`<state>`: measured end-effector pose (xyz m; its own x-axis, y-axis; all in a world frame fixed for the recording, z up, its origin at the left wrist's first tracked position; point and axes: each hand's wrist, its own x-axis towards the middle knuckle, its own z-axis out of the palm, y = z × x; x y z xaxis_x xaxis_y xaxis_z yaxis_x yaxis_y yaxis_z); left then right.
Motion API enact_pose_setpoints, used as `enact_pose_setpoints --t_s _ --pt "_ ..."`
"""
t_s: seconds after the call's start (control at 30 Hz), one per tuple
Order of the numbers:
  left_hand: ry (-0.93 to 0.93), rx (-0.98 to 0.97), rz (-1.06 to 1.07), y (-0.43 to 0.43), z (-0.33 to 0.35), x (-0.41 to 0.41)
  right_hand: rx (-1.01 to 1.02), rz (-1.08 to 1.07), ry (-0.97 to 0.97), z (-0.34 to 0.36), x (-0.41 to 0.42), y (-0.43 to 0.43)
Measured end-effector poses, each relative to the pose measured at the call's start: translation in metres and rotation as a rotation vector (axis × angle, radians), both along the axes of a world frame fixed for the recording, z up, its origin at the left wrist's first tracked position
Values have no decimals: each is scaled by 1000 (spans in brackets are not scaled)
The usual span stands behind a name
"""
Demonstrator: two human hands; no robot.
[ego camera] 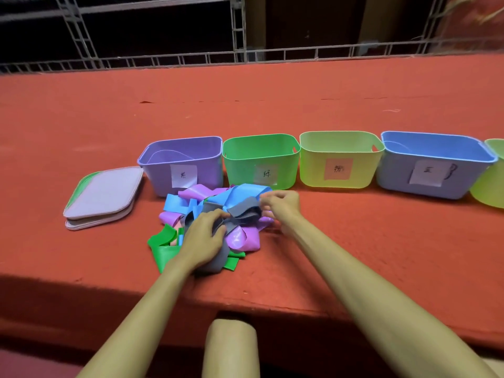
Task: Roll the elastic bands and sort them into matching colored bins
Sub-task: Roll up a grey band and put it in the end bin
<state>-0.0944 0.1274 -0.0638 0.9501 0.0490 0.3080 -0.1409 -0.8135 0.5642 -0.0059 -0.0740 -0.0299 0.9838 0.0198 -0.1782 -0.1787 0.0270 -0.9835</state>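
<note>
Front of purple bin [161,170], on band pile [240,238]: my left hand [203,237] clutching grey band [244,210], right hand [281,204] pinching its end. Gotta tease it free, then roll tight, edges even imo.

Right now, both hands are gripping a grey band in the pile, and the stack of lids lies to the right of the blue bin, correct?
Not quite. The head view shows the stack of lids lying left of the purple bin, not right of the blue bin. The rest holds: the left hand and right hand both grip the grey band in the pile.
</note>
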Motion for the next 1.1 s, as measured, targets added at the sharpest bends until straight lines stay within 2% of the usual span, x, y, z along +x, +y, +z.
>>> enact_pose_setpoints --t_s 0.03,0.1,0.17,0.27,0.37,0.43,0.53,0.67,0.73,0.83,1.0,1.1 --pt "12 -3 17 -2 2 -1 -45 -7 -83 4 3 -5" --pt "58 -22 68 -9 8 1 -290 46 -306 8 6 -14" --pt "137 -4 122 -21 17 8 -558 234 -447 5 1 -17" --pt "208 121 115 -41 30 15 -878 438 -494 -12 -10 -9" --pt "211 88 101 -43 28 11 -1016 372 -516 -22 -14 5" --pt "191 26 107 -33 21 8 -986 226 -555 -18 -15 11" --pt "146 -36 79 -22 14 7 -720 13 -546 -4 -11 4" --pt "82 96 79 -43 33 12 -468 -115 -570 38 3 -35" --pt "-16 109 27 -66 50 21 -434 -116 -605 62 10 -56" --pt "-105 -29 -82 -111 85 36 -448 -46 -634 93 16 -86" --pt "-67 -409 -217 -164 125 60 -357 104 -704 143 9 -138" --pt "-63 -529 -303 -185 134 69 -340 120 -723 166 9 -163"
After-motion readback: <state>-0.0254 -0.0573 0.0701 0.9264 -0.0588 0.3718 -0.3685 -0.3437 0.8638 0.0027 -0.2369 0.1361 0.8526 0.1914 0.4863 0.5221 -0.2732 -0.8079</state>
